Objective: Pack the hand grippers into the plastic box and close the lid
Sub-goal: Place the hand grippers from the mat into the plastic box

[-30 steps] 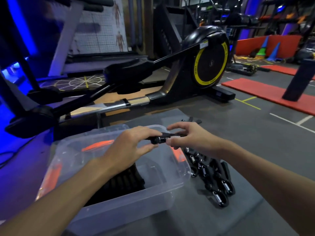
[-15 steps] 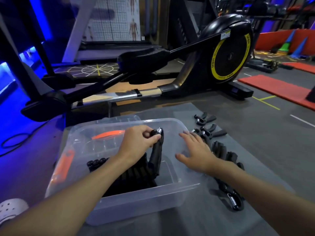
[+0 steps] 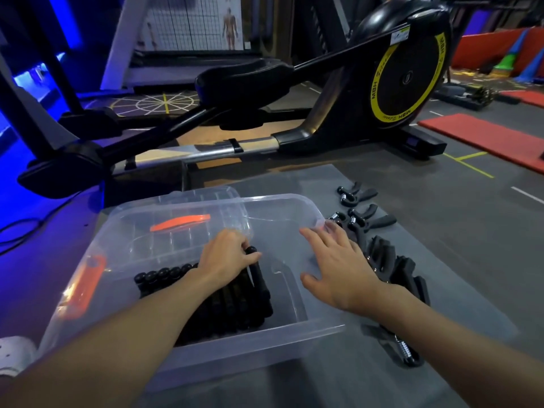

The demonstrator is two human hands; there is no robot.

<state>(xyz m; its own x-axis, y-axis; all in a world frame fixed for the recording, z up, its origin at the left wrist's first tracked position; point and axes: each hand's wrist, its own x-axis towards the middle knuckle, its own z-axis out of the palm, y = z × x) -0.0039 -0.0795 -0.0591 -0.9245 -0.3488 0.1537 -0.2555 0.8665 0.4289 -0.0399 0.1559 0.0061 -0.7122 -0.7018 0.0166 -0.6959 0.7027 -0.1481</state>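
Observation:
A clear plastic box (image 3: 297, 202) with orange latches stands open on a grey mat. Several black hand grippers (image 3: 164, 273) lie packed in a row inside it. My left hand (image 3: 226, 257) is down in the box and grips one black hand gripper (image 3: 259, 278) at the right end of that row. My right hand (image 3: 338, 266) hovers with spread fingers over the box's right rim. A pile of loose hand grippers (image 3: 394, 269) lies on the mat just right of the box, with a few more hand grippers (image 3: 359, 207) farther back. The clear lid (image 3: 206, 192) lies behind the box.
A black elliptical trainer (image 3: 406, 72) with a yellow ring stands right behind the mat (image 3: 441, 260). Red floor mats (image 3: 482, 136) lie at the right. A white shoe (image 3: 14, 351) shows at the lower left edge. A cable (image 3: 20, 231) runs over the floor at left.
Both hands held one hand gripper above the box. My left hand has since carried it down into the row in the box, and my right hand let go and moved over the right rim.

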